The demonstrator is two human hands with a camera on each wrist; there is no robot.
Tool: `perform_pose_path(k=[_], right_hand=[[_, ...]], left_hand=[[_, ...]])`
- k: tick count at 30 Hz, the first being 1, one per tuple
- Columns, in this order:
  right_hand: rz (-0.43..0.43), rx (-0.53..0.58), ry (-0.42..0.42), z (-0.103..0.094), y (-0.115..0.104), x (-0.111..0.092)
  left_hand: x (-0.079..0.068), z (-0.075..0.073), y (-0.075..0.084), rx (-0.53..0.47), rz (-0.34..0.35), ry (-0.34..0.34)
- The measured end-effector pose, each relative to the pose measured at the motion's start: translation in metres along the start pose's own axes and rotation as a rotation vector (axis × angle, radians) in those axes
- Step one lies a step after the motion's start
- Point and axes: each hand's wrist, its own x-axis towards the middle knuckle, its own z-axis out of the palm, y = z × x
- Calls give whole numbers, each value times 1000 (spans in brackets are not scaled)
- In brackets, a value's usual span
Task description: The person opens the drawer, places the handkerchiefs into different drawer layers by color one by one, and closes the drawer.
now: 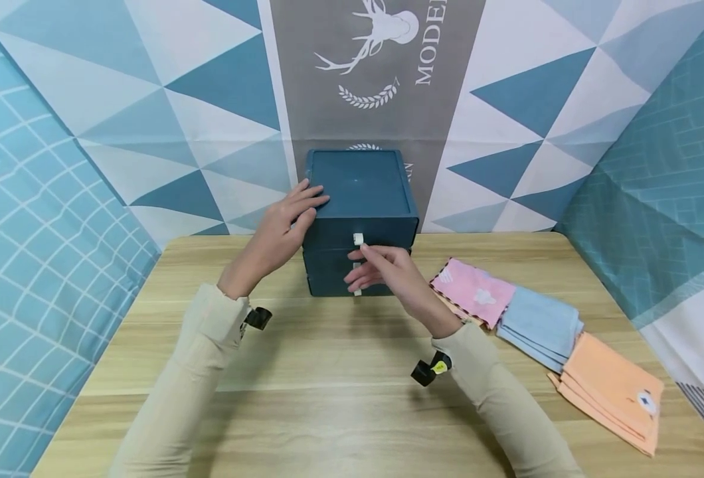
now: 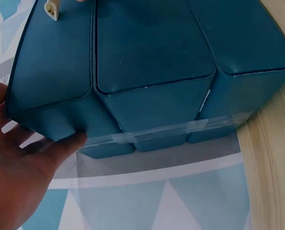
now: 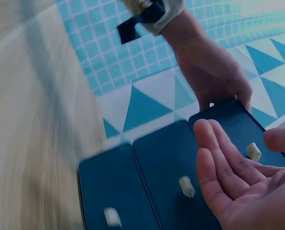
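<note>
- The left hand rests on the top left edge of the drawer unit, fingers extended and loosely parted, pressing against it without gripping.
- The dark blue drawer unit, three drawers stacked, stands between the two hands, against the left fingertips; all its drawers are closed.
- Its pale top knob sits just beside the right thumb and fingertips; the middle knob and bottom knob lie below it.
- The right hand is held wide before the drawer fronts, thumb apart from its straight fingers, holding nothing.
- Right of that hand, folded cloths lie in a row: pink nearest, light blue next, orange farthest.
</note>
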Motion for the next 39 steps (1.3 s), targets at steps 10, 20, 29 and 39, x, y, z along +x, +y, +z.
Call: perform_pose_path(k=[10, 20, 29, 39], right_hand=[[37, 140, 39, 3, -2, 20], [9, 177, 51, -5, 3, 19], [-25, 150, 64, -3, 7, 19], [-15, 123, 67, -3, 7, 16]], left_hand=[[0, 4, -5, -110, -4, 67], [-4, 18, 1, -135, -3, 159], [-6, 11, -1, -158, -12, 123], [-7, 4, -4, -295, -67, 56]])
